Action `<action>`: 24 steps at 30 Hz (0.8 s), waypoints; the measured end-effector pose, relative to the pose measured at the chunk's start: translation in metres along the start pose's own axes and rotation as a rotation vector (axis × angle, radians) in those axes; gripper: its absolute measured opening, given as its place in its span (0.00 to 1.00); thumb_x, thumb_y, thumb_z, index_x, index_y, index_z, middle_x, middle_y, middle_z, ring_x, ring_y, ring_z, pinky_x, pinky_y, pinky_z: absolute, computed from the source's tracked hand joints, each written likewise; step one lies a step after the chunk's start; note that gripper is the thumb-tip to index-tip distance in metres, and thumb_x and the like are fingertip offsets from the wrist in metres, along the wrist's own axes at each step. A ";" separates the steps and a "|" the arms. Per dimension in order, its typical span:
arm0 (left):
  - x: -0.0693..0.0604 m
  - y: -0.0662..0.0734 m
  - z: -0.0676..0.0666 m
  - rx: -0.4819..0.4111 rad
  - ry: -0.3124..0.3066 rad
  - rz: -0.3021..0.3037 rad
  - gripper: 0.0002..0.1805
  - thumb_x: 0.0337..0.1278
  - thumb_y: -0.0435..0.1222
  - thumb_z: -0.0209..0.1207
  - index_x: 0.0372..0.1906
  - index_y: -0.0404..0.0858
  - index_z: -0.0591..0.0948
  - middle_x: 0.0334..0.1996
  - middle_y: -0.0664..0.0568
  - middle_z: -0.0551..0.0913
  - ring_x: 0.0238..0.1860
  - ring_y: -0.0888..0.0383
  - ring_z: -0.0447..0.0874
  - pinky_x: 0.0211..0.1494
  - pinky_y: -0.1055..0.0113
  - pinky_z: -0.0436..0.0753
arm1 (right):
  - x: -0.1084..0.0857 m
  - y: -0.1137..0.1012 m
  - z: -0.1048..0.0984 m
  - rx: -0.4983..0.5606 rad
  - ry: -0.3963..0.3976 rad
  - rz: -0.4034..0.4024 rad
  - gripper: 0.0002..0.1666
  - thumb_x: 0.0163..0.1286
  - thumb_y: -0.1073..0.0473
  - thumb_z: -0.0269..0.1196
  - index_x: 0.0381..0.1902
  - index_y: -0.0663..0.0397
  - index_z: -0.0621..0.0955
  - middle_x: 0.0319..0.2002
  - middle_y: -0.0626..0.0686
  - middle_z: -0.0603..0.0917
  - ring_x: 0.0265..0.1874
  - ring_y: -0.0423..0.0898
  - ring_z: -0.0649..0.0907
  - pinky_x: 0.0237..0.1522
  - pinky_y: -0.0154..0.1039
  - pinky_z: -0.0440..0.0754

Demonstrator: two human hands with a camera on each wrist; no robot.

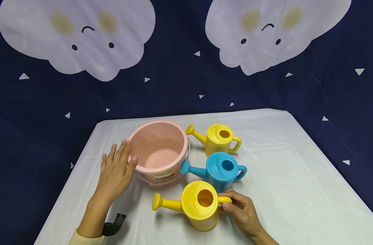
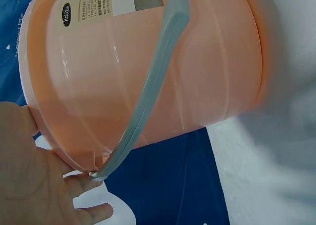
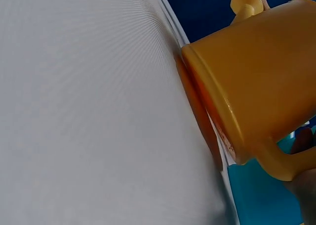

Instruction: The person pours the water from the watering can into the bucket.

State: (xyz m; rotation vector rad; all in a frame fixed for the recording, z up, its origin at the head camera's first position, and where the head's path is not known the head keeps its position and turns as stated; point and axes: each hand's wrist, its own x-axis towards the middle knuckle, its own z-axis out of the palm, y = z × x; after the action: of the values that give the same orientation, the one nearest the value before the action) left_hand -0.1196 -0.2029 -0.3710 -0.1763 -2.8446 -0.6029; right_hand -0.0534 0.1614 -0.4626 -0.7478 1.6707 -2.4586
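Note:
A pink bucket (image 1: 149,139) stands upright at the table's middle left, with its pale handle (image 2: 148,89) hanging down its side. My left hand (image 1: 116,173) lies against the left of its rim with fingers extended, touching it. At the front, my right hand (image 1: 244,214) grips the handle of a yellow watering can (image 1: 194,206), thumb and fingers around it. The can's base appears slightly off the cloth in the right wrist view, and its spout points left. Behind it stands a blue watering can (image 1: 218,177), close to the right hand's fingers.
A second yellow watering can (image 1: 217,146) stands behind the blue one, its spout near the bucket rim. A white cloth (image 1: 296,177) covers the table. A dark curtain (image 1: 174,95) with clouds hangs behind. A black strap (image 1: 114,225) shows by the left wrist.

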 end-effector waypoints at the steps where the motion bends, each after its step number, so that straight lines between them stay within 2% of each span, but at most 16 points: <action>1: 0.000 0.000 0.000 0.000 -0.001 -0.001 0.34 0.72 0.54 0.34 0.75 0.42 0.50 0.75 0.43 0.50 0.76 0.41 0.36 0.72 0.36 0.33 | 0.000 0.000 0.000 0.001 0.000 0.004 0.16 0.66 0.78 0.47 0.50 0.79 0.74 0.44 0.49 0.80 0.44 0.38 0.81 0.46 0.34 0.83; 10: -0.001 0.001 -0.001 -0.003 -0.002 0.000 0.34 0.72 0.54 0.34 0.75 0.42 0.49 0.75 0.43 0.50 0.76 0.41 0.36 0.72 0.37 0.33 | -0.003 0.002 -0.003 -0.001 -0.001 0.035 0.17 0.67 0.77 0.47 0.50 0.71 0.76 0.45 0.48 0.81 0.44 0.38 0.82 0.46 0.34 0.83; 15: -0.001 0.000 0.000 -0.006 0.007 0.002 0.34 0.72 0.54 0.34 0.75 0.41 0.50 0.75 0.42 0.50 0.76 0.41 0.36 0.72 0.36 0.33 | -0.004 0.002 -0.004 -0.040 0.001 0.055 0.16 0.67 0.76 0.47 0.50 0.73 0.76 0.44 0.48 0.81 0.43 0.37 0.81 0.46 0.31 0.82; 24: 0.000 -0.001 0.001 -0.004 0.009 0.005 0.34 0.72 0.54 0.33 0.75 0.41 0.50 0.75 0.42 0.50 0.76 0.41 0.36 0.72 0.36 0.34 | -0.005 0.006 -0.005 -0.054 -0.008 0.035 0.15 0.67 0.77 0.47 0.49 0.76 0.74 0.45 0.47 0.80 0.44 0.36 0.80 0.45 0.30 0.81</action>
State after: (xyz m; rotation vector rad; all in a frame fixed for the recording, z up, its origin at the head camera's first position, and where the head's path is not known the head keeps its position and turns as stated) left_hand -0.1199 -0.2032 -0.3723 -0.1808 -2.8336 -0.6068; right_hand -0.0525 0.1652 -0.4712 -0.7269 1.7390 -2.3927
